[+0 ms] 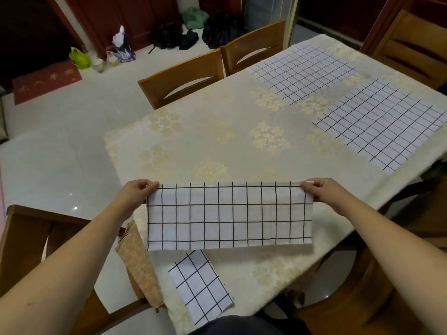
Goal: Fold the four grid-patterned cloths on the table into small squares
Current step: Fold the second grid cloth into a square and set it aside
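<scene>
- Table (pixel 217 141): I see two open cloths (pixel 377 122) far right, one folded square (pixel 202 284) near me.
- Half-folded cloth (pixel 228 216): I'd match edges before creasing.
- Left hand (pixel 137 191), right hand (pixel 321 189): each pinches a top corner.

A home dining room: a table (pixel 217 141) under a floral cloth, wooden chairs (pixel 183 76) around it, glossy floor tiles, bags (pixel 217 30) and a doormat (pixel 46 81) far left.
</scene>
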`<state>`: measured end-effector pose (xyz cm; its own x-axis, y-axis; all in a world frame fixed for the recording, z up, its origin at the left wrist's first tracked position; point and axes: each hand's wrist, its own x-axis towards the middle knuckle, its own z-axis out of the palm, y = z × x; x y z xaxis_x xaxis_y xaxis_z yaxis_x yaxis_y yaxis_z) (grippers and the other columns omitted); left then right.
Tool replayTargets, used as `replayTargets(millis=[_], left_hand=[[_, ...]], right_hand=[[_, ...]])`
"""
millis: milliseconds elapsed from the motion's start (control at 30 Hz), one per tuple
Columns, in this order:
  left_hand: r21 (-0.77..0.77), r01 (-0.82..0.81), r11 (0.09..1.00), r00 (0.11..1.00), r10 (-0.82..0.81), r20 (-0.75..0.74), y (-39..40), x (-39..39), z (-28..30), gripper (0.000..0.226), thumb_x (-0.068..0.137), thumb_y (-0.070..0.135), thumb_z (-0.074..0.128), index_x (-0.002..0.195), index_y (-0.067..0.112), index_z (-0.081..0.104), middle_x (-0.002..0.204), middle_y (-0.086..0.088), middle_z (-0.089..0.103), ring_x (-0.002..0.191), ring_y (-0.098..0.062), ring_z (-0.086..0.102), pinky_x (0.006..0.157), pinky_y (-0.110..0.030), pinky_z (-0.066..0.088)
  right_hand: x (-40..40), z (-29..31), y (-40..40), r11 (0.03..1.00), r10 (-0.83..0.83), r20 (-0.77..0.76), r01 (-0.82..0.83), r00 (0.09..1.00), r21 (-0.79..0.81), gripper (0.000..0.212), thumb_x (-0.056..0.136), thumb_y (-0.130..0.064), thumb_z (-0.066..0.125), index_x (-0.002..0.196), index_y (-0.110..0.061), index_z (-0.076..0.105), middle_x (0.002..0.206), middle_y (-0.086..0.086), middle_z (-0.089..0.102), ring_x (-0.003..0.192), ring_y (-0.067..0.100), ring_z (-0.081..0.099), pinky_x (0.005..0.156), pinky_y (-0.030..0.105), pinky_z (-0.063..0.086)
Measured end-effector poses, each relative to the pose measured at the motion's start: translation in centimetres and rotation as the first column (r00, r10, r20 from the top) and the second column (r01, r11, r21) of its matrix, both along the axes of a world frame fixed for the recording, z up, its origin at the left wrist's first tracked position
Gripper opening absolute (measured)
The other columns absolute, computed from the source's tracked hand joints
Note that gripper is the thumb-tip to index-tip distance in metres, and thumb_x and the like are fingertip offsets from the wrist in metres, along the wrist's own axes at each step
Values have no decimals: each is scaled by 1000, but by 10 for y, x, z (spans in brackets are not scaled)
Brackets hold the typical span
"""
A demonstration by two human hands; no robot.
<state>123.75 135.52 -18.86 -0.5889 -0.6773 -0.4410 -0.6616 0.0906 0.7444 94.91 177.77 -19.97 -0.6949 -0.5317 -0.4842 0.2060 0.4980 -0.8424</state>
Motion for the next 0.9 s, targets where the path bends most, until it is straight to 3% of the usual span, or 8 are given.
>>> replayTargets(millis=[233,400,467,567,700,900], left_hand=[[-117,-57,991,997,63,47,6,-25,-55,27,94,37,59,91,12,70,87,-8,66,80,-26,58,73,-35,46],[-32,-109,994,994,109,0,5,-32,-76,23,89,35,68,105,19,69,98,-1,63,92,-18,55,80,-32,44],[-22,-92,996,996,92,20,1,-30,-82,23,88,33,70,106,19,70,97,-2,63,89,-17,56,77,-31,46],[-66,-92,994,995,95,43,-6,-28,-88,19,89,28,68,106,19,70,82,-3,56,69,-16,52,62,-27,45],[-104,-110,988,990,118,73,-11,-28,-95,15,91,25,65,103,16,69,92,-6,61,72,-20,53,70,-30,44],[-148,-108,983,984,127,123,-12,-35,-97,22,92,29,64,95,9,68,87,-7,64,77,-22,55,70,-30,41]], right_hand=[[3,-55,-13,974,-205,-57,210,977,88,27,94,-22,61,108,1,67,100,14,70,84,22,63,86,41,51],[-4,-69,-21,941,-308,-82,316,948,120,26,92,-11,63,114,1,64,100,15,66,72,18,60,57,14,53],[-6,-73,-26,944,-296,-83,305,952,124,27,89,-18,68,113,-6,65,101,11,68,77,18,62,68,22,55],[-9,-83,-32,945,-264,-118,282,957,164,28,80,-32,75,104,-17,69,101,4,72,91,20,67,88,39,54],[-9,-85,-42,935,-225,-246,280,943,217,24,86,-26,70,102,-8,71,98,3,67,94,16,58,85,26,40],[-17,-89,-39,900,-212,-306,307,928,308,29,87,-34,67,99,-8,72,105,9,71,103,26,62,86,31,44]])
